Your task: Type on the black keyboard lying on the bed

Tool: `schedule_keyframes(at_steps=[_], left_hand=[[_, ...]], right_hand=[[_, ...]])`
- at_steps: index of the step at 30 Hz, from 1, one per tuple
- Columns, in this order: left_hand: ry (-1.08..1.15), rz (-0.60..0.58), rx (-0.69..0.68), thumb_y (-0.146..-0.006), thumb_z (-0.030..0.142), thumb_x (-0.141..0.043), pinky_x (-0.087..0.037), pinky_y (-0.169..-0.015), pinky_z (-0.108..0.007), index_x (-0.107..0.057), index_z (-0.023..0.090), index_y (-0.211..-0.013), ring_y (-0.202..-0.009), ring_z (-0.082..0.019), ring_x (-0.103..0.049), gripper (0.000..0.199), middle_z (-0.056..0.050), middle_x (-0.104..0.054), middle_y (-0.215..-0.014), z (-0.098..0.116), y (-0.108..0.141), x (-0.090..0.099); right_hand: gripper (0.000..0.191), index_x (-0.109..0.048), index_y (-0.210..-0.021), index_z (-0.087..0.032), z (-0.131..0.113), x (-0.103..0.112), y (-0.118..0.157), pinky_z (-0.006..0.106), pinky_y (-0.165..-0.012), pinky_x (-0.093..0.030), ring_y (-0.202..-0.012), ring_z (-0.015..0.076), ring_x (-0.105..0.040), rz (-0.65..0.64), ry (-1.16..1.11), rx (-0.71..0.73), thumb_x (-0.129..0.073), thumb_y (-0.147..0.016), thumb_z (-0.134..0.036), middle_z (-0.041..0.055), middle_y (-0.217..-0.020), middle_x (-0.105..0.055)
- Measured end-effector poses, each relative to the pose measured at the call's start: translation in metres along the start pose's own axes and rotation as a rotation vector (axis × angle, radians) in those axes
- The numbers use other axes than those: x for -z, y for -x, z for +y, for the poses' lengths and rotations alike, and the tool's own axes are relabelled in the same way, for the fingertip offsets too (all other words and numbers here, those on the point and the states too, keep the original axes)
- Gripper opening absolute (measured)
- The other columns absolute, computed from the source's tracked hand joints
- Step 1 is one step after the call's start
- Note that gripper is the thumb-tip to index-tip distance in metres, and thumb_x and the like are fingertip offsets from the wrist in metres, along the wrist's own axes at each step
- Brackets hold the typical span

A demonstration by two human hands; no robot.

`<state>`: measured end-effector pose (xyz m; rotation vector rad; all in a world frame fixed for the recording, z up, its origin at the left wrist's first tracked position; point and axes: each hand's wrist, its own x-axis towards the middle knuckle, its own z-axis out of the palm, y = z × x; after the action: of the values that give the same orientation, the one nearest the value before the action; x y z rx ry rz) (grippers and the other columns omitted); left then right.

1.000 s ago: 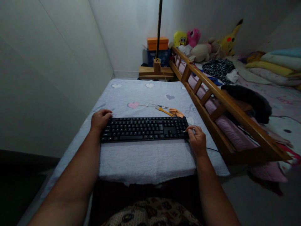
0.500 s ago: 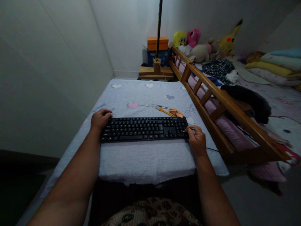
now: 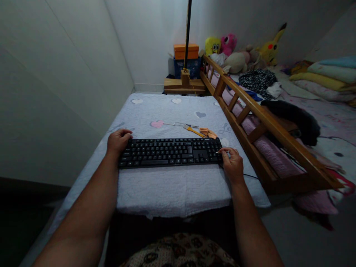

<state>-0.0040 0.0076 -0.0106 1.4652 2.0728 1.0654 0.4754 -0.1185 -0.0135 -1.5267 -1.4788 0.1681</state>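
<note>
A black keyboard (image 3: 167,151) lies flat across the cloth-covered table. At its upper left corner, my left hand (image 3: 119,141) grips the edge with fingers curled over it. My right hand (image 3: 232,163) pinches a thin, pale cotton swab (image 3: 224,150) over the number pad, its tip among the keys at the right end. Just behind the keyboard lie a small brush (image 3: 195,131) with a yellow handle and a crumpled orange cloth (image 3: 208,132). A slim metal tool, perhaps tweezers (image 3: 187,125), rests beyond the brush.
A wooden bed rail (image 3: 250,107) runs close along the table's right side. The keyboard cable (image 3: 250,176) trails off to the right. Behind the table stand a wooden base (image 3: 175,86) with a dark pole and an orange box (image 3: 186,51). A pale wall panel (image 3: 69,92) borders the left.
The swab's tip has shifted slightly up and left on the number pad. My left hand and the keyboard stay nearly in place.
</note>
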Motion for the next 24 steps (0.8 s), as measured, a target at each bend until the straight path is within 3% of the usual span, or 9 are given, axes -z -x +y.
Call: schedule_keyframes(at_steps=[24], left_hand=[[-0.001, 0.007, -0.007, -0.065, 0.036, -0.064, -0.054, -0.084, -0.037, -0.074, 0.024, -0.082, -0.083, -0.026, -0.067, 0.023, -0.003, -0.074, -0.082, 0.0018, 0.0017, 0.0007]], right_hand=[[0.018, -0.069, -0.083, -0.025, 0.0061, 0.0004, -0.0004, 0.043, -0.088, -0.050, -0.089, 0.0282, -0.066, 0.106, 0.070, -0.034, -0.055, -0.090, -0.033, 0.0065, -0.084, -0.074]])
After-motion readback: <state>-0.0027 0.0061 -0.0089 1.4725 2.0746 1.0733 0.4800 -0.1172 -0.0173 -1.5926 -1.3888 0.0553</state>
